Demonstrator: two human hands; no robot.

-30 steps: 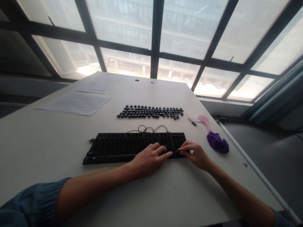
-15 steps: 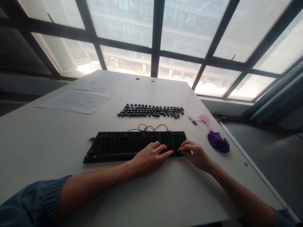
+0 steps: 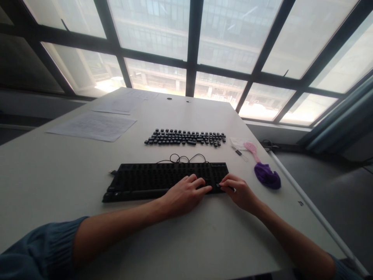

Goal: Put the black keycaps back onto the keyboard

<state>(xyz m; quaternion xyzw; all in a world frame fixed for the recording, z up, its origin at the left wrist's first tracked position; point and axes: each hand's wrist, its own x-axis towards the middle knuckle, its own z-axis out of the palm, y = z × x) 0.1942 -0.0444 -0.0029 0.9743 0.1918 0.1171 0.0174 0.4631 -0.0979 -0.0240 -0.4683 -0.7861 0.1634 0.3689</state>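
Head view. Long black plastic keyboard (image 3: pixel 145 178) lay flat on the white, smooth worktop (image 3: pixel 186 241); it served as landmark. Left hand (image 3: pixel 186 194) palm down over its right half, fingers spread and bent. Right hand (image 3: pixel 239 190) at its right end, thumb and forefinger pinching a small dark piece (image 3: pixel 218 186), too small to identify. Thin black looped cable (image 3: pixel 180 160) ran along its far edge; metal-tipped USB plug (image 3: pixel 112 172) just beside its left end. Beyond it, rows of loose black keycaps (image 3: pixel 186 138). Farther left, printed white paper sheets (image 3: pixel 93 126). To its right, purple cloth bundle (image 3: pixel 266 177), pink-headed tool (image 3: pixel 251 148) and black-handled wire tool (image 3: pixel 239 153).
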